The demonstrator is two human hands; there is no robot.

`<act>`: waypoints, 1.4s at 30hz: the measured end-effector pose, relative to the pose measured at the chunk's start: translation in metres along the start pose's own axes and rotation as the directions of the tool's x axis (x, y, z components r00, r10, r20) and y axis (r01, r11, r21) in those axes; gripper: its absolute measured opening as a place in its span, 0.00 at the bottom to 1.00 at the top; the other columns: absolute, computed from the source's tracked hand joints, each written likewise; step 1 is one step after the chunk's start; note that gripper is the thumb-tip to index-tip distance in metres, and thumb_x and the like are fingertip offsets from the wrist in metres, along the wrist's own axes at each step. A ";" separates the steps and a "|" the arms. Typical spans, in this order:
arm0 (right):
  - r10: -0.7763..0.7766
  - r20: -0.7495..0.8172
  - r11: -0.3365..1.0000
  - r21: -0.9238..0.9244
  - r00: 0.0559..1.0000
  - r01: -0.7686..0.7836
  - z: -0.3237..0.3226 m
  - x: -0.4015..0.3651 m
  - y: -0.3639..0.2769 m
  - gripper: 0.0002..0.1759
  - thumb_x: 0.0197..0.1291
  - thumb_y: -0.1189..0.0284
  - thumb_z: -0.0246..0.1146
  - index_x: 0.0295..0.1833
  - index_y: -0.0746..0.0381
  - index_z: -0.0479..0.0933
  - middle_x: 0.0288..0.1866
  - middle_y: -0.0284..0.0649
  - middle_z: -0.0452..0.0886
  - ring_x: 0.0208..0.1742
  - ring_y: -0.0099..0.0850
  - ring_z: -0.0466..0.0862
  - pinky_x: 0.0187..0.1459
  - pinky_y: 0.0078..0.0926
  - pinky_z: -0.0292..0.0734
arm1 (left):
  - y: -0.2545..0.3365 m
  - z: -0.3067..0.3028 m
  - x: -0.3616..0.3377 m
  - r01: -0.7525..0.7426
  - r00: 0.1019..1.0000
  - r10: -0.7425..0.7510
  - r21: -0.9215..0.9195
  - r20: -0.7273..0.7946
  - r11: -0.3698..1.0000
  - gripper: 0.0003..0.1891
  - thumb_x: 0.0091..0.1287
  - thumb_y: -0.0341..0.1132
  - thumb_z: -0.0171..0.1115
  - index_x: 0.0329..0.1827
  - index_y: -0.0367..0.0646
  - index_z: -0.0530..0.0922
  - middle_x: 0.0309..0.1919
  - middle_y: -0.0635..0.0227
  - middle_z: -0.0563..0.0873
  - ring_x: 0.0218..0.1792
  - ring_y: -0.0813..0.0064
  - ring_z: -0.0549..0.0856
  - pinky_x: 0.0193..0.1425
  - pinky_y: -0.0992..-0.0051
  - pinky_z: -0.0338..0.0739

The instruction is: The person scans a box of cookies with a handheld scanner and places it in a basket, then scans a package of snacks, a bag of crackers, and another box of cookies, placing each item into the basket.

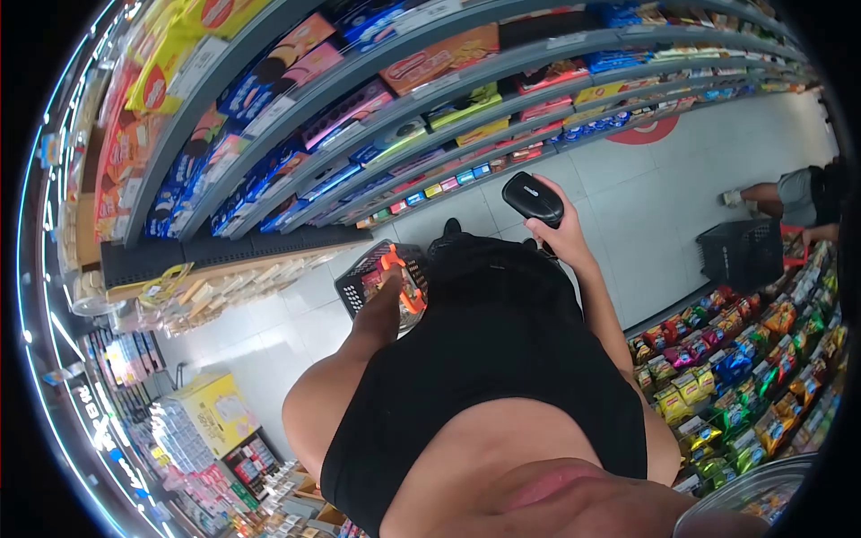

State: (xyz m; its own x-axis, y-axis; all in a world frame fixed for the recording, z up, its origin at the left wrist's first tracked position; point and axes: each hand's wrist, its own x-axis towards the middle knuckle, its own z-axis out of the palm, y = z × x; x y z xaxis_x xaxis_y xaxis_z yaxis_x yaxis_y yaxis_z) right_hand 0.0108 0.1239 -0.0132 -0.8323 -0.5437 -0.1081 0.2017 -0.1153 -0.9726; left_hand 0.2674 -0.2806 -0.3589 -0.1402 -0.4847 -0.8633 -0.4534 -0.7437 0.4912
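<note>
My left hand (392, 279) is closed around the orange handle (413, 296) of a black shopping basket (357, 285), which hangs low at my left side. Inside the basket are some packaged items, too small to name. In front of me on the right, my right hand (560, 235) is wrapped around a rounded, glossy black case (533, 199) with small light lettering on its top. The case is held up above the floor, apart from the shelves; its underside is hidden by my palm and fingers.
Shelves of boxed and bagged snacks (439, 58) curve along the left and front. Bright snack bags (735, 359) fill a shelf at right. Another person (794, 197) stands at far right by a black basket (741, 254). A yellow box display (213, 414) stands lower left. Pale floor tiles (619, 206) lie between.
</note>
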 end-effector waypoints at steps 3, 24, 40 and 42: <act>-0.022 -0.026 1.000 -0.002 0.999 0.021 -0.028 -0.022 -0.004 0.42 0.61 0.74 0.76 0.80 0.62 0.67 0.59 0.37 0.83 0.39 0.17 0.80 0.36 0.17 0.77 | -0.010 0.025 -0.010 -0.024 1.000 0.023 0.029 0.014 0.999 0.35 0.67 0.58 0.70 0.66 0.39 0.75 0.48 0.51 0.89 0.51 0.47 0.89 0.60 0.55 0.80; 0.030 -0.415 0.992 0.125 0.909 0.024 -0.178 -0.088 -0.007 0.44 0.60 0.73 0.76 0.81 0.61 0.66 0.53 0.36 0.84 0.31 0.16 0.78 0.31 0.18 0.74 | -0.056 0.125 -0.059 0.074 0.987 -0.127 0.411 0.103 0.909 0.30 0.70 0.55 0.66 0.64 0.40 0.76 0.44 0.52 0.88 0.48 0.48 0.89 0.56 0.56 0.81; 0.177 -0.402 0.975 -0.056 0.899 -0.217 -0.342 0.078 -0.092 0.48 0.58 0.70 0.79 0.81 0.65 0.64 0.75 0.47 0.77 0.76 0.35 0.76 0.77 0.35 0.68 | -0.052 0.394 -0.044 0.142 0.963 -0.234 0.490 0.131 0.860 0.27 0.72 0.54 0.63 0.62 0.40 0.76 0.41 0.52 0.88 0.45 0.49 0.89 0.53 0.56 0.82; 0.144 -0.370 0.973 -0.115 0.918 -0.199 -0.351 0.099 -0.105 0.48 0.58 0.70 0.79 0.82 0.65 0.63 0.75 0.47 0.77 0.76 0.35 0.75 0.78 0.35 0.67 | -0.050 0.421 -0.044 0.143 0.962 -0.237 0.485 0.138 0.863 0.27 0.72 0.53 0.63 0.62 0.41 0.77 0.41 0.52 0.88 0.45 0.49 0.89 0.53 0.56 0.82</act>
State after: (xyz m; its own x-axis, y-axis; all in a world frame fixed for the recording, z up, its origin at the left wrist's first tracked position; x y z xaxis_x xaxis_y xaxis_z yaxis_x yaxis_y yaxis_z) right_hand -0.2740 0.3741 0.0061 -0.9257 -0.2083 -0.3156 0.3026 0.0921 -0.9486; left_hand -0.0745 -0.0282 -0.3943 -0.1492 -0.2261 -0.9626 -0.8382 -0.4875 0.2445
